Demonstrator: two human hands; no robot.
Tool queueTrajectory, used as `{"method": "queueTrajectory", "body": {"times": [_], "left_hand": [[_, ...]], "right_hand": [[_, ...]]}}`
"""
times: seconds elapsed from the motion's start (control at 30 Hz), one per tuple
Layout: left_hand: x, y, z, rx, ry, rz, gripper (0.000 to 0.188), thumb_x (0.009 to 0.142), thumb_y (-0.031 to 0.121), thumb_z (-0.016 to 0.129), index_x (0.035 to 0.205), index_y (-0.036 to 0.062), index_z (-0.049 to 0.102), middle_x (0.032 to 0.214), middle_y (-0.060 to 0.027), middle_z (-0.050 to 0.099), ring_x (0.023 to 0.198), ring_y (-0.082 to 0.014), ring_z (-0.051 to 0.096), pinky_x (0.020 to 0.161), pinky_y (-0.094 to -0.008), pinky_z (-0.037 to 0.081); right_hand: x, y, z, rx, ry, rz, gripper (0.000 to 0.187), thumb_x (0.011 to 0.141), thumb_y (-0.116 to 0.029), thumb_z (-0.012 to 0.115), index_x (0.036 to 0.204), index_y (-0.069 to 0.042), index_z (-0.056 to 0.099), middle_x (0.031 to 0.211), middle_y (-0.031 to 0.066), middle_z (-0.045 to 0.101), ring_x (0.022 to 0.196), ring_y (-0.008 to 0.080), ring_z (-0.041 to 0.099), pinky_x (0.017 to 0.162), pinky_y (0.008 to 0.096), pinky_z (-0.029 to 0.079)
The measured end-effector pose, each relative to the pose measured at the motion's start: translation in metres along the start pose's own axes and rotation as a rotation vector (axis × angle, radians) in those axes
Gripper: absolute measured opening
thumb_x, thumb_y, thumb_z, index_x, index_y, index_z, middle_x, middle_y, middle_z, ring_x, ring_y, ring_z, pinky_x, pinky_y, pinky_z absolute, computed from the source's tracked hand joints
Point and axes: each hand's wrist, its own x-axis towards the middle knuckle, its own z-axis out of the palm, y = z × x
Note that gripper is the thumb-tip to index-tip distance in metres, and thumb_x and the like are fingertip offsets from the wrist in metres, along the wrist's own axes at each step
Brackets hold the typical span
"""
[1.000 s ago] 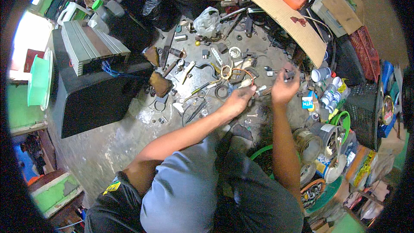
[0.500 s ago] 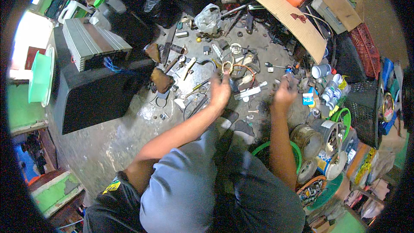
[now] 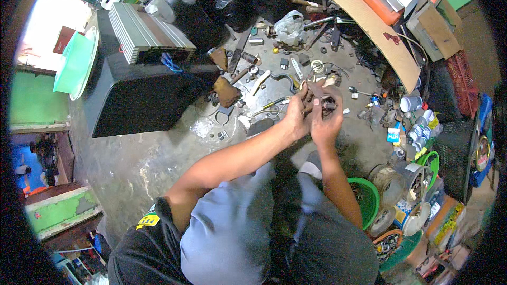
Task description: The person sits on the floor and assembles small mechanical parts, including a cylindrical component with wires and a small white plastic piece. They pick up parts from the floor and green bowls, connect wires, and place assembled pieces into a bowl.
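Close together above the littered floor, my left hand [image 3: 297,114] and my right hand [image 3: 325,124] meet with bent fingers. Between them are small dark, brownish bits, partly covered by the fingers; their kind cannot be made out. Just beyond the hands lie a pale ring-shaped part [image 3: 317,66] and a white perforated strip [image 3: 297,67]. Left of them are a curved dark band [image 3: 285,78], a slim whitish piece [image 3: 261,83] and a brown lump [image 3: 226,94]. A small tool with a blue end [image 3: 374,99] lies to the right.
A large black box [image 3: 142,100] with a finned metal unit [image 3: 150,34] on top stands at left. Far off lie a clear plastic bag [image 3: 289,27] and a cardboard flap [image 3: 375,37]. At right are white bottles [image 3: 416,125], a green basin [image 3: 374,200] and a black basket [image 3: 449,142].
My right hand has moved left and my hands have come together. The view has shifted, so the surroundings appear displaced to the right. A yellowish loop earlier at my left fingers no longer shows there.
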Motion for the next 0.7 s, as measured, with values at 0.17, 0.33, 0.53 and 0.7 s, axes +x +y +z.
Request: {"method": "queueTrajectory", "body": {"times": [0.17,0.33,0.53,0.7], "left_hand": [[-0.023,0.028,-0.006,0.023,0.090,0.018,0.037,0.103,0.030,0.039,0.130,0.0108,0.056,0.119,-0.0078,0.062,0.108,-0.0245,0.058,0.099,-0.0416,0.048],[-0.044,0.051,-0.026,0.020,0.104,0.012,0.036,0.100,0.032,0.047,0.127,0.0118,0.058,0.117,-0.0087,0.062,0.110,-0.0258,0.055,0.102,-0.0411,0.043],[-0.071,0.077,-0.059,0.111,0.306,-0.014,0.041,0.094,0.033,0.053,0.127,0.0093,0.059,0.119,-0.0131,0.061,0.112,-0.0295,0.055,0.100,-0.0439,0.045],[-0.063,0.085,-0.108,-0.126,0.247,-0.058,0.035,0.097,0.025,0.042,0.119,0.0046,0.059,0.105,-0.0140,0.066,0.090,-0.0275,0.061,0.087,-0.0428,0.051]], "right_hand": [[-0.014,-0.012,0.022,-0.060,-0.074,-0.140,0.050,0.102,-0.037,0.046,0.128,0.004,0.053,0.127,0.0243,0.058,0.123,0.0403,0.052,0.104,0.0476,0.039],[-0.023,-0.017,0.041,-0.343,-0.297,-0.300,0.052,0.104,-0.035,0.041,0.144,-0.004,0.044,0.148,0.0247,0.040,0.140,0.0468,0.032,0.114,0.0547,0.026],[-0.032,-0.027,0.055,-0.455,-0.520,-0.353,0.062,0.097,-0.040,0.051,0.150,-0.011,0.040,0.159,0.0210,0.024,0.146,0.0459,0.020,0.117,0.0576,0.018],[-0.028,-0.021,0.068,-0.259,-0.383,-0.312,0.048,0.096,-0.024,0.055,0.140,-0.004,0.051,0.148,0.0222,0.043,0.138,0.0413,0.039,0.114,0.0508,0.029]]}}
